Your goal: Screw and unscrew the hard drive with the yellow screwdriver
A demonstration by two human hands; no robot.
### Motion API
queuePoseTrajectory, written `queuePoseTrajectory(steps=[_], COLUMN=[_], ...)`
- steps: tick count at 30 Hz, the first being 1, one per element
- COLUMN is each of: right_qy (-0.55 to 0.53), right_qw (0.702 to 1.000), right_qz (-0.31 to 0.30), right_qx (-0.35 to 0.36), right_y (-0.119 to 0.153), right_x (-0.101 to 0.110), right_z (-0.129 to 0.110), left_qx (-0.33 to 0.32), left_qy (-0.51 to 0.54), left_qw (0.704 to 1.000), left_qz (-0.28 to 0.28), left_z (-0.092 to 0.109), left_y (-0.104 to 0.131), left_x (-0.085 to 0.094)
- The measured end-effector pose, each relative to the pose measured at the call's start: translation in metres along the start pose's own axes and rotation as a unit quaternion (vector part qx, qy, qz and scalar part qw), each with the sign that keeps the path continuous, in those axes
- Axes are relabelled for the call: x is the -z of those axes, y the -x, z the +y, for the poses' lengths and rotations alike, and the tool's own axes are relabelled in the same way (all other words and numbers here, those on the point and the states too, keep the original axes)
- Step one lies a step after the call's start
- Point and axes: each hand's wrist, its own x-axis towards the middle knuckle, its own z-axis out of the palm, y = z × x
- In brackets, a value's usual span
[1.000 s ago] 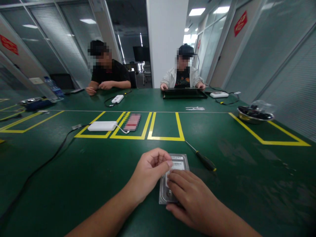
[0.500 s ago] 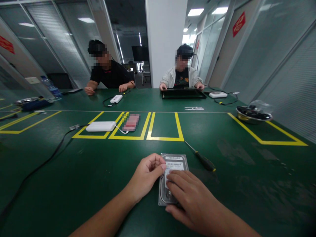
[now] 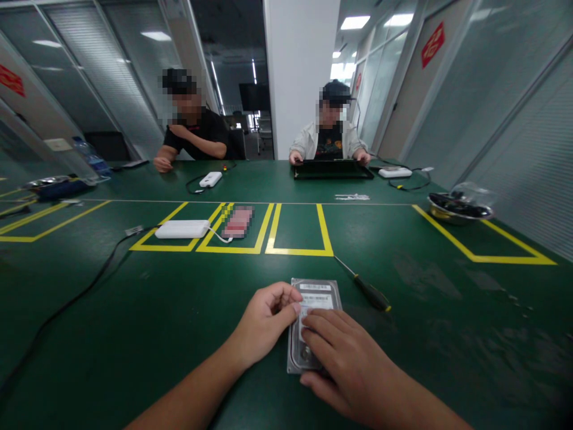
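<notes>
A silver hard drive (image 3: 314,286) with white printed labels lies on the green table in front of me, its long side pointing away. My right hand (image 3: 344,352) covers its right and near part, with the fingers resting over the label and the thumb at the near edge. Over the drive's left edge, my left hand (image 3: 271,319) has thumb and fingertips pinched together above the label; whatever may be between them is too small to make out. To the right of the drive lies a screwdriver (image 3: 372,294) with a dark handle, its tip pointing away to the left.
Yellow tape outlines mark the table (image 3: 179,322). A white power bank (image 3: 182,229) and a blurred-out pink phone (image 3: 239,222) lie ahead left. A metal bowl (image 3: 461,209) of dark items stands right. Across the table, two people sit; one holds a black panel (image 3: 333,169).
My left fingertips have shifted slightly nearer and to the right over the drive. The right hand and drive stay put. The person at far left has raised one hand toward the shoulder.
</notes>
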Motion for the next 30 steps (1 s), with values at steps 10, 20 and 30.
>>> queuePoseTrajectory(steps=[10, 20, 30], right_qy=[0.004, 0.018, 0.017], right_qw=[1.000, 1.000, 1.000], right_qz=[0.001, 0.002, -0.007], right_qx=[-0.004, 0.001, 0.000], right_y=[0.001, 0.001, 0.001], right_x=[-0.001, 0.000, 0.002], right_z=[-0.001, -0.002, -0.002], left_qx=[-0.017, -0.118, -0.139], left_qy=[-0.059, -0.224, -0.261], left_qw=[0.998, 0.964, 0.954], left_qz=[0.014, 0.077, 0.059], left_z=[-0.002, 0.008, 0.010], left_y=[-0.004, -0.003, 0.000], left_x=[0.006, 0.011, 0.010])
